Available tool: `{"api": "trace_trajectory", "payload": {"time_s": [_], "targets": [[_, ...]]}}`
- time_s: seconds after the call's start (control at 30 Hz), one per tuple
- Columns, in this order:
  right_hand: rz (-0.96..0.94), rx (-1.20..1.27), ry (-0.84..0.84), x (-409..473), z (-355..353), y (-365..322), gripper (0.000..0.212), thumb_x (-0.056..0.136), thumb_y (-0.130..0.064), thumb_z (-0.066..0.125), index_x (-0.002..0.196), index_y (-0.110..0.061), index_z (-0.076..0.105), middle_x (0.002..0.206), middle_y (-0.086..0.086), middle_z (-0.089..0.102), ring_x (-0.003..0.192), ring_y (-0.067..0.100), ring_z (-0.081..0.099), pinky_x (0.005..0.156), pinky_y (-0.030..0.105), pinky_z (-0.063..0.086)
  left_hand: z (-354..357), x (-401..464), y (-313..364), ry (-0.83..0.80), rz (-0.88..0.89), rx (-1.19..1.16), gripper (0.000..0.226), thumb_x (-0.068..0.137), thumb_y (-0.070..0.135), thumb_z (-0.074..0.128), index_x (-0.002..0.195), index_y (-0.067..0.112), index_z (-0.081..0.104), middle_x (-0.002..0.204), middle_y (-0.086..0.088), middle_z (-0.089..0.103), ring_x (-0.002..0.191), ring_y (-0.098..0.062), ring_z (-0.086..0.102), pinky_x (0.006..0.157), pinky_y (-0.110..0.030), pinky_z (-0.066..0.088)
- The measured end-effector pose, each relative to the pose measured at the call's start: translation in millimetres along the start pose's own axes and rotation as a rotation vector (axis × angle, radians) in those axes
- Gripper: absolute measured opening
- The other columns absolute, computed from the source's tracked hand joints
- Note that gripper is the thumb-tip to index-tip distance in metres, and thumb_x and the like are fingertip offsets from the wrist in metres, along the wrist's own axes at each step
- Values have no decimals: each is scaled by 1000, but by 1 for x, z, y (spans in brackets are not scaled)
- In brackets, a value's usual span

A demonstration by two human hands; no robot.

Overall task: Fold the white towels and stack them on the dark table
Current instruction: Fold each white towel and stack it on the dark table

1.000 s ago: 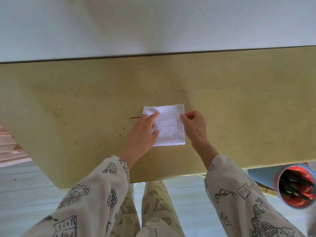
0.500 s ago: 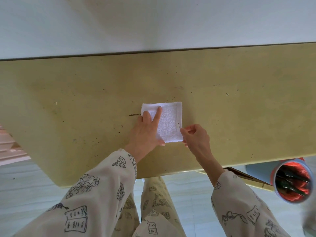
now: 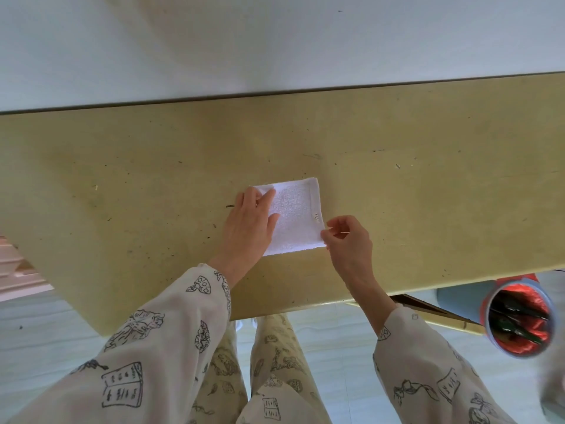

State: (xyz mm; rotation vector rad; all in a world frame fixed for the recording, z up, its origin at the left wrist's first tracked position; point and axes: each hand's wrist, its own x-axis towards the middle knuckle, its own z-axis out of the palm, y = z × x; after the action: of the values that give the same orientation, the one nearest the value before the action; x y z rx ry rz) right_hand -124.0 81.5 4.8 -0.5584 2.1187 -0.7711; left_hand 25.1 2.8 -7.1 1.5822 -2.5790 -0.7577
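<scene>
A folded white towel [image 3: 295, 217] is lying on the yellowish table [image 3: 428, 209]. The left hand [image 3: 249, 229] is pressing flat on the towel's left part, fingers straight. The right hand [image 3: 347, 241] is pinching the towel's near right corner. A red-lined bin [image 3: 518, 318] is standing on the floor right of that hand.

The person wears loose cream pyjamas printed all over with black line drawings. The left sleeve [image 3: 146, 347] carries an open book, a shield-like crest and scribbled figures; the right sleeve [image 3: 428, 371] shows a small diamond near the cuff, a flower and a book. The trousers [image 3: 275, 362] bear the same print. Both cuffs end at the wrists.
</scene>
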Motion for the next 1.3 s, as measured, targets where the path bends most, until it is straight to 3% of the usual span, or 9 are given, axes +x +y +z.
{"api": "trace_trajectory", "payload": {"time_s": [0.1,0.23,0.37,0.47,0.63,0.93,1.03,1.13,1.3], "targets": [[-53,-30,42,0,0,2,13,83,-3,56,90,-13,58,91,5,61,77,13,53,66,14,40,12,3,-6,141,95,107,43,80,12,68,119,5,54,108,-14,53,97,-30,50,79,-39,50],[-131,-177,57,1,4,7,14,85,-3,54,96,-11,58,101,8,58,88,17,53,83,29,45,25,1,-10,164,136,238,39,84,16,55,122,6,50,123,-11,50,119,-26,40,90,-39,41],[-703,-575,163,2,22,15,27,90,-13,45,113,-4,58,122,15,56,116,29,50,98,40,38,35,-10,-12,85,108,315,45,95,20,33,137,4,36,146,-10,34,138,-27,30,106,-45,32],[-851,-771,53,14,42,23,44,99,-26,26,134,-4,43,144,15,40,137,25,28,112,46,18,39,-11,-17,36,102,342,50,96,25,26,143,6,27,152,-11,24,141,-24,24,110,-51,23],[-805,-897,10,34,51,34,55,97,-31,26,143,-2,25,152,12,25,141,19,13,114,44,8,39,-7,-28,-9,112,348,58,95,33,24,145,5,19,153,-13,19,142,-23,19,112,-54,9],[-792,-865,-46,33,47,29,55,96,-32,26,143,-3,26,153,12,21,142,18,9,115,48,9,27,-8,-18,-91,44,392,61,93,38,19,144,4,22,152,-14,21,141,-25,22,111,-57,13],[-753,-537,-19,27,39,17,48,92,-22,32,135,-7,44,149,14,31,137,20,25,112,40,23,17,-11,-15,-44,18,336,55,92,34,23,134,5,43,143,-11,41,131,-22,41,107,-56,25],[-559,-243,148,24,27,1,31,90,-12,49,118,-3,59,127,14,52,115,28,51,93,26,40,12,-15,-13,108,-67,160,42,91,29,27,121,12,52,127,-3,54,111,-20,56,101,-45,27],[-317,-306,24,35,28,-10,15,90,-14,55,101,-8,63,97,2,54,89,24,59,81,29,44,5,-3,-12,141,-233,26,30,93,27,42,119,14,51,112,-4,53,102,-24,52,92,-38,29]]}}
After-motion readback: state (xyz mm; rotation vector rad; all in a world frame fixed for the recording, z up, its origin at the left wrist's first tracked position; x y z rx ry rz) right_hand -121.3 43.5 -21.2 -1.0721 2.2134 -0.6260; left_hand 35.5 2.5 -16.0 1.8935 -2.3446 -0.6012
